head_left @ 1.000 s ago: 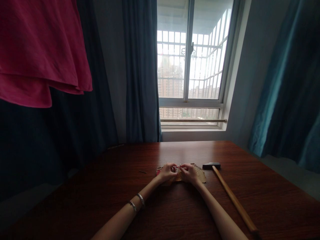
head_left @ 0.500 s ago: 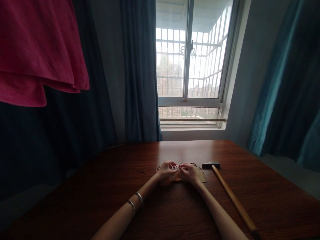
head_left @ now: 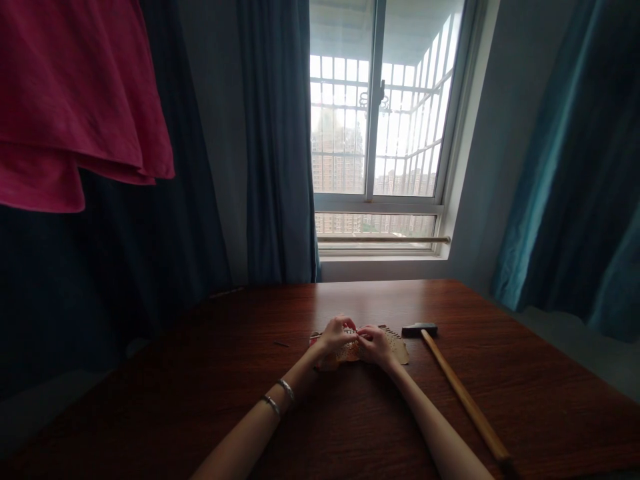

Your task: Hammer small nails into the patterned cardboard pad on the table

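Note:
My left hand [head_left: 336, 335] and my right hand [head_left: 374, 343] meet fingertip to fingertip over a small flat wooden board [head_left: 399, 349] studded with a row of nails on the dark wooden table [head_left: 320, 400]. Both hands are closed in a pinch on something thin, perhaps red thread, strung among the nails; it is too small to make out. Two silver bangles [head_left: 280, 395] sit on my left wrist. The hands cover most of the board.
A hammer with a black head [head_left: 419, 329] and a long wooden handle [head_left: 463, 397] lies to the right of the board. A loose nail [head_left: 281, 344] lies to the left. Behind are a window [head_left: 377, 133], blue curtains and a hanging red cloth [head_left: 75, 100].
My left hand has lifted a little and turned over the nails; the right hand stays pinched beside it. The view has shifted slightly right.

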### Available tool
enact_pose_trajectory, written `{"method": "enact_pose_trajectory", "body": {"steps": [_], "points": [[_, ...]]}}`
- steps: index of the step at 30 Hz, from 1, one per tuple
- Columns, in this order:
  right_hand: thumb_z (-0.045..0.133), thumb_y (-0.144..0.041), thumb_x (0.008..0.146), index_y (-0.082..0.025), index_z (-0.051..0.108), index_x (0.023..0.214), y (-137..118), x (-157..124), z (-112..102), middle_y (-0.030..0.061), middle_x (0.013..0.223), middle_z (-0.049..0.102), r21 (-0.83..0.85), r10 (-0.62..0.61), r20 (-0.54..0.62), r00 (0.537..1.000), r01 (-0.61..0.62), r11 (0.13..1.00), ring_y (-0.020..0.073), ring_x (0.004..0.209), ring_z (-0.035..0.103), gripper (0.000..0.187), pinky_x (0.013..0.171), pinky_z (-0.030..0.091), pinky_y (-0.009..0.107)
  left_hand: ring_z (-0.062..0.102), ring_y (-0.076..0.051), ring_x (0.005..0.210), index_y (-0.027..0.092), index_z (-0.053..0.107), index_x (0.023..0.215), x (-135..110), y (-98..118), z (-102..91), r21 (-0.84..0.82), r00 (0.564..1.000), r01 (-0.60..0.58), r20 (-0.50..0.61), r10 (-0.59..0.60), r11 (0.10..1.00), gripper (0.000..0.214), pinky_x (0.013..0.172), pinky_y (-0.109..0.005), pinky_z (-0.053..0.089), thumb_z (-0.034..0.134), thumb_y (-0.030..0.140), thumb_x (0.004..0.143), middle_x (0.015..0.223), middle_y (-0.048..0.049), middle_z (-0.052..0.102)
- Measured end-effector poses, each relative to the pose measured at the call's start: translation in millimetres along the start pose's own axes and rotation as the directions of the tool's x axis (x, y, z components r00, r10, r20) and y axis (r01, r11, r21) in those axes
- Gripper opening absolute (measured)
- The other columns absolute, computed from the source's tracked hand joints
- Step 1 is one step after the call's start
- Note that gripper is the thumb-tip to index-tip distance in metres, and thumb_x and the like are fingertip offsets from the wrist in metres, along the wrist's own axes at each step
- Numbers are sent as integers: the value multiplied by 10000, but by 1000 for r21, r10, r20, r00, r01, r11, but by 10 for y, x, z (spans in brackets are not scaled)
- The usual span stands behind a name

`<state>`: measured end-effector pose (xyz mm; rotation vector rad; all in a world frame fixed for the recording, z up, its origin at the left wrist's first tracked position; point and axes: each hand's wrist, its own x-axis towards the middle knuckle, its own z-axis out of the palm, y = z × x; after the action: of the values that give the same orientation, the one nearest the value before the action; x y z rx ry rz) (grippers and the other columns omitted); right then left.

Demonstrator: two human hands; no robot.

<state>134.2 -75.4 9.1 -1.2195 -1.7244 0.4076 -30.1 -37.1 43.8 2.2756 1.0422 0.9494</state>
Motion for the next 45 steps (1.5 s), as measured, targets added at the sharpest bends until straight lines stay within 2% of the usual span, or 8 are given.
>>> {"method": "enact_pose_trajectory", "body": {"steps": [16, 25, 29, 34, 37, 40, 43, 45], "points": [[617, -169, 733, -224, 724, 762, 59, -3, 7, 30, 829, 708, -8, -17, 2, 1000, 17, 1000, 156, 796, 631, 124, 722, 489, 237, 584, -180, 757, 142, 710, 746, -14, 19, 4, -35, 1000, 8, -4, -8, 999, 226, 707, -251, 418, 704, 347, 652, 766, -43, 652], [623, -182, 731, -273, 718, 724, 1, -17, -2, 1, 827, 705, -59, 8, 2, 1000, -8, 998, 149, 806, 622, 132, 789, 474, 259, 586, -182, 766, 144, 712, 753, -33, 1, 26, -26, 999, 34, -11, -35, 999, 202, 701, -252, 422, 685, 328, 674, 774, -45, 654], [628, -223, 726, -259, 729, 829, -34, -4, -143, 26, 884, 692, -103, 3, 0, 1000, -3, 995, 170, 859, 620, 149, 806, 475, 276, 592, -179, 773, 147, 711, 759, -34, -5, 27, -22, 999, 45, -19, -46, 999, 154, 720, -255, 427, 661, 268, 678, 777, -36, 662], [554, -264, 766, -185, 702, 974, -23, -39, -572, 90, 984, 667, -214, 45, -139, 989, -74, 974, 223, 942, 607, 267, 811, 473, 318, 596, -178, 770, 141, 708, 765, -28, -40, 46, -9, 998, 54, -22, -55, 998, 147, 699, -250, 430, 651, 227, 660, 781, -40, 666], [549, -265, 759, -185, 695, 988, 48, -195, -918, 107, 974, 671, -437, 118, -175, 978, -184, 880, 249, 960, 599, 283, 869, 431, 346, 597, -180, 771, 144, 708, 763, -29, -47, 60, -6, 997, 71, -29, -71, 997, 147, 702, -254, 433, 638, 219, 657, 785, -39, 667], [528, -247, 759, -167, 683, 1006, 153, -439, -1234, 146, 955, 669, -638, 265, -221, 939, -345, 689, 265, 940, 609, 302, 851, 422, 364, 595, -178, 763, 146, 707, 762, -32, -48, 71, -7, 997, 77, -32, -77, 997, 149, 699, -256, 438, 629, 217, 658, 788, -39, 670], [534, -301, 760, -172, 651, 1037, 226, -679, -1429, 170, 940, 658, -747, 404, -275, 872, -459, 481, 290, 889, 623, 326, 766, 441, 376, 596, -178, 764, 146, 706, 759, -31, -59, 79, -5, 996, 84, -38, -84, 996, 148, 696, -256, 440, 632, 217, 652, 789, -41, 671], [528, -341, 767, -181, 637, 1021, 239, -796, -1480, 172, 948, 650, -772, 464, -276, 842, -482, 415, 295, 864, 634, 320, 714, 449, 365, 598, -180, 771, 148, 705, 758, -30, -72, 85, -8, 996, 85, -40, -85, 996, 149, 701, -258, 441, 636, 223, 649, 790, -38, 671]]}}
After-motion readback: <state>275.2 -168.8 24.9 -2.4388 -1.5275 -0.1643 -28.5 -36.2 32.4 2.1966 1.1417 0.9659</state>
